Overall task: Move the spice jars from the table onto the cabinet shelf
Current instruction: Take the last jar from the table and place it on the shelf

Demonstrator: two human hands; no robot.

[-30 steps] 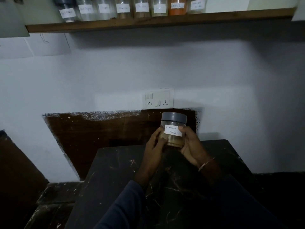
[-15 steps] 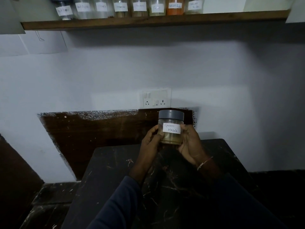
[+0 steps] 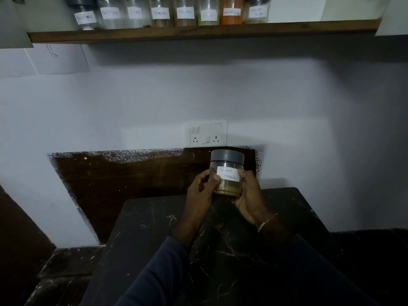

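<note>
Head view: low in the frame's centre, the left hand (image 3: 202,188) and right hand (image 3: 248,194) both close around a spice jar (image 3: 227,172) with a grey lid and a "Garam Masala" label, held upright above the dark marbled table (image 3: 154,228). Along the top of the frame, a row of labelled jars (image 3: 172,12) stands on the wooden shelf (image 3: 287,29). A switch plate (image 3: 208,133) sits on the wall just above the held jar.

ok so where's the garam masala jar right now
In the head view, the garam masala jar is right of centre, held upright between the left hand and right hand above the dark table, just below the wall socket.
</note>
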